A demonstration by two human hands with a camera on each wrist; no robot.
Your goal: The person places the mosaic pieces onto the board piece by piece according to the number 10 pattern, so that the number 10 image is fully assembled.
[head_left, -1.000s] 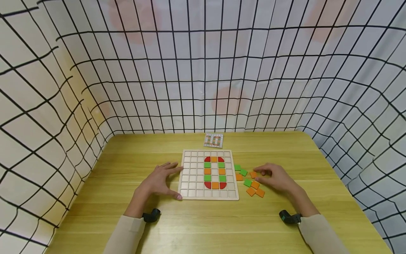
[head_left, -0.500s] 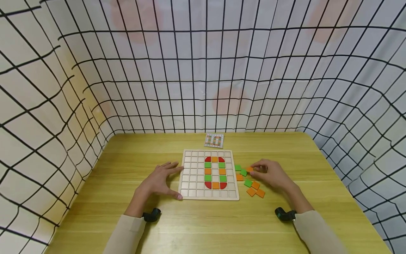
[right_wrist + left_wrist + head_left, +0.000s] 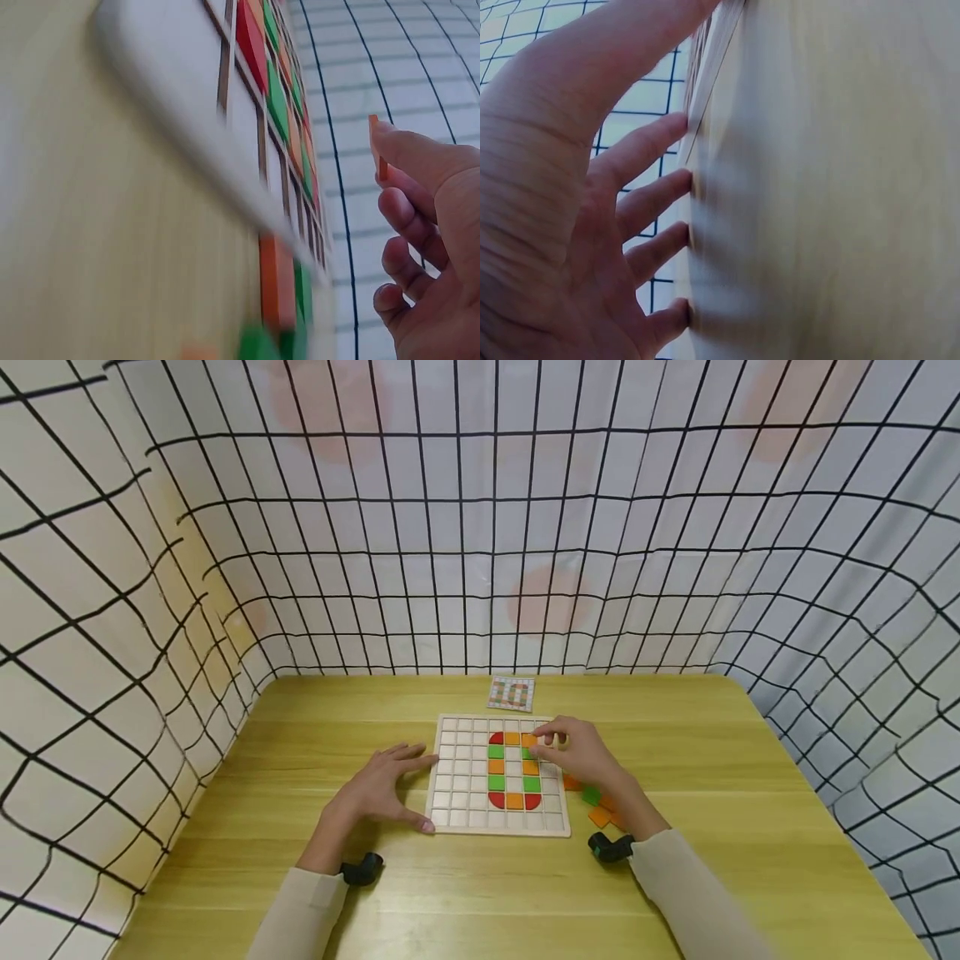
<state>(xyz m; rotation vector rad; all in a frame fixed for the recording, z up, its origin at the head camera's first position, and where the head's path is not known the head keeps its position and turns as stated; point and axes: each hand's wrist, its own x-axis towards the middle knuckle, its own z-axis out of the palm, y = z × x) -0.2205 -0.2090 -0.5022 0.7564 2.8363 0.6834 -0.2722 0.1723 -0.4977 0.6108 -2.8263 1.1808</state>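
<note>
A pale square board (image 3: 457,789) with a grid of cells lies on the table. Set in its right half is a ring of red, green and orange tiles. My left hand (image 3: 386,787) is spread at the board's left side, thumb and index finger touching its edge; the left wrist view (image 3: 649,165) shows the fingers fairly straight. Over the board's upper right part, my right hand (image 3: 583,756) pinches an orange tile (image 3: 378,154) between thumb and index finger. In the right wrist view that tile is held above the board, apart from it.
Loose tiles lie right of the board, among them a green tile (image 3: 591,796) and an orange tile (image 3: 600,816); my right forearm partly hides them. A small pattern card (image 3: 512,693) lies behind the board. Grid-patterned cloth (image 3: 480,527) walls the table's back and sides.
My right hand has picked up an orange tile from the loose pieces and carried it left over the board. The left hand has stayed at the board's edge.
</note>
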